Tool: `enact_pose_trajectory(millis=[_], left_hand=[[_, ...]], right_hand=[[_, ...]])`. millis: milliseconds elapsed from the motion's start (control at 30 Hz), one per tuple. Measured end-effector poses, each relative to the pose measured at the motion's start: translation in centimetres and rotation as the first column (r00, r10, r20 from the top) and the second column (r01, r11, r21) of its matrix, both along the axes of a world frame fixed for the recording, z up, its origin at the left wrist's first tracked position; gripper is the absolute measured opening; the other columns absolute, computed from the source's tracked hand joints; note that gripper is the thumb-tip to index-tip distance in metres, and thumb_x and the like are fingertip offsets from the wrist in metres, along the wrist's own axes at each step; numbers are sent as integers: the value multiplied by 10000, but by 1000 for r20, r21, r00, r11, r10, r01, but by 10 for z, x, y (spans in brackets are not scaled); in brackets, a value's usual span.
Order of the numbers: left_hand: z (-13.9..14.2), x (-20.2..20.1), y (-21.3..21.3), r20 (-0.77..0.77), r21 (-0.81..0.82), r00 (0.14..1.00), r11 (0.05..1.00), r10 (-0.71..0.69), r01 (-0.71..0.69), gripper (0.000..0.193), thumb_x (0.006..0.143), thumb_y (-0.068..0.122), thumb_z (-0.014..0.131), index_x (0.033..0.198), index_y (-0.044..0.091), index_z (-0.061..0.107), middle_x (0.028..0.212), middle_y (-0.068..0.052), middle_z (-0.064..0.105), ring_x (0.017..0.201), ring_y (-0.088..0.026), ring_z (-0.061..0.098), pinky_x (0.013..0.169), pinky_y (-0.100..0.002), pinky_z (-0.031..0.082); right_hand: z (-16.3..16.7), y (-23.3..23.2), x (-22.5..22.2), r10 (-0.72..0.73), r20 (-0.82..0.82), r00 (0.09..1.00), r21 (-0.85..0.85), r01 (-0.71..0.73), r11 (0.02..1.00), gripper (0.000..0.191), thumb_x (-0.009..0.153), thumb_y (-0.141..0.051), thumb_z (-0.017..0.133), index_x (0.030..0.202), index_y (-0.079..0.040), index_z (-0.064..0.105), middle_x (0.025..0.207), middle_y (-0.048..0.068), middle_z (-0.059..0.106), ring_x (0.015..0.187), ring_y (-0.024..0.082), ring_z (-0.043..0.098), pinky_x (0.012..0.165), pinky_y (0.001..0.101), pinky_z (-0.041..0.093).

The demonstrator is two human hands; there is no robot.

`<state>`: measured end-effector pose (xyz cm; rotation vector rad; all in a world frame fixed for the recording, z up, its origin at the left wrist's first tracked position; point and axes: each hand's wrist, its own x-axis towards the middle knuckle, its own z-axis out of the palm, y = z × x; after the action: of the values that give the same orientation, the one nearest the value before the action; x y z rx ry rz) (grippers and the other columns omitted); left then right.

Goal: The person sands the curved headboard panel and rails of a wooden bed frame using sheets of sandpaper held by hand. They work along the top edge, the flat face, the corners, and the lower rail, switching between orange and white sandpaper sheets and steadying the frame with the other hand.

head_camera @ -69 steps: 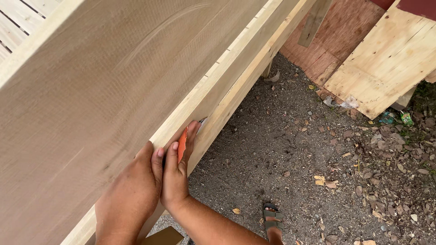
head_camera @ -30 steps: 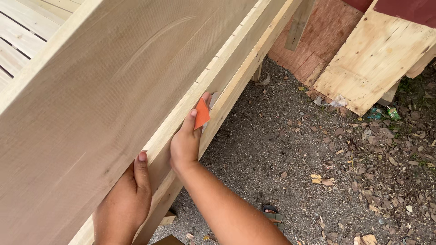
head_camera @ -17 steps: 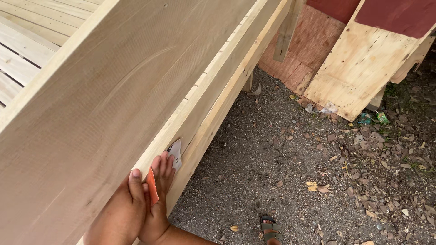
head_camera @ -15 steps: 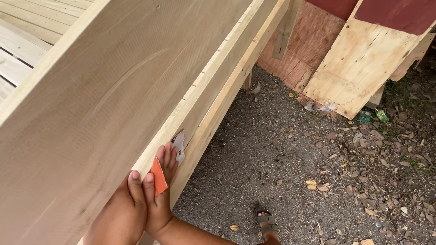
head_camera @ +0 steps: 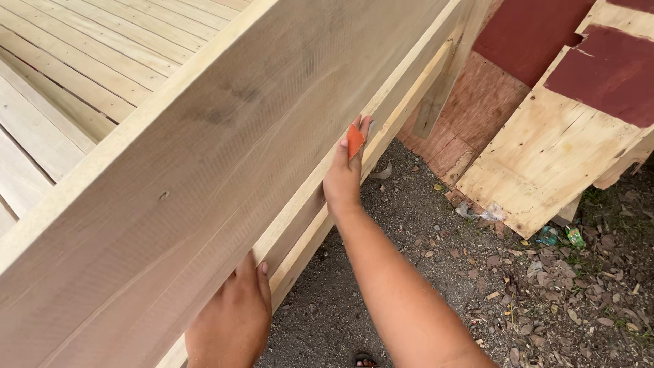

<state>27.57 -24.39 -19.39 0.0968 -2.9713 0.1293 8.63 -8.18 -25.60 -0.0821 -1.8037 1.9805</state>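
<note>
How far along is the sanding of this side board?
Done: the board face looks smooth but shows faint marks. In hand: the right hand presses orange sandpaper to its lower edge; the left hand braces the board. Left: cannot tell how much.

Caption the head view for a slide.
Right hand presses orange sandpaper against a pale wooden side board; left hand braces its lower edge.
</note>
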Motion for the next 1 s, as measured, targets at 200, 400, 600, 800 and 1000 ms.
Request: enact_pose_trajectory(millis=[200, 400, 600, 800, 1000], left_hand=[[23, -25, 0, 273, 364, 957, 910, 101, -200, 479, 1010, 479, 410, 1202, 178, 730, 1126, -130, 732, 1033, -363, 688, 909, -488, 517], [10, -20, -12, 155, 486, 978, 851, 142, -201, 408, 972, 372, 487, 1109, 108, 765, 1032, -149, 751, 938, -366, 700, 873, -475, 533], [-5, -15, -19, 24, 576, 992, 809, 125, -116, 344, 973, 277, 511, 1095, 67, 755, 1018, -175, 759, 899, -372, 720, 839, -479, 541], [6, -11, -12, 76, 519, 997, 853, 19, -56, 454, 1034, 384, 432, 1155, 62, 728, 1125, -212, 716, 1002, -426, 670, 924, -504, 500], [23, -13, -4, 328, 491, 944, 845, 44, -210, 529, 1023, 458, 327, 1278, 126, 652, 1200, -194, 681, 1079, -386, 663, 978, -495, 492]], right_hand=[[-15, 40, -60, 140, 123, 982, -491, -63, 869, 691, 1070, -509, 322, 1603, -78, 235, 1636, 168, 376, 1474, 291, 407, 1171, 392, 346], [-65, -78, 102, 170, -71, 983, -146, -179, 973, 680, 1114, -359, 243, 1644, -65, -66, 1748, 133, -147, 1614, 272, -141, 1291, 405, -7], [-79, -162, 201, 170, -52, 984, -104, -175, 979, 647, 1149, -356, 178, 1651, -7, -35, 1756, 190, -143, 1631, 342, -169, 1321, 480, -9], [-51, -104, 99, 52, 48, 997, -531, -19, 847, 680, 1056, -419, 256, 1642, -182, 6, 1735, 72, 53, 1557, 231, 181, 1233, 373, 201], [-48, -93, 92, 49, -48, 998, -549, -67, 833, 712, 1073, -463, 300, 1649, -99, 96, 1710, 145, 182, 1519, 280, 291, 1223, 395, 258]])
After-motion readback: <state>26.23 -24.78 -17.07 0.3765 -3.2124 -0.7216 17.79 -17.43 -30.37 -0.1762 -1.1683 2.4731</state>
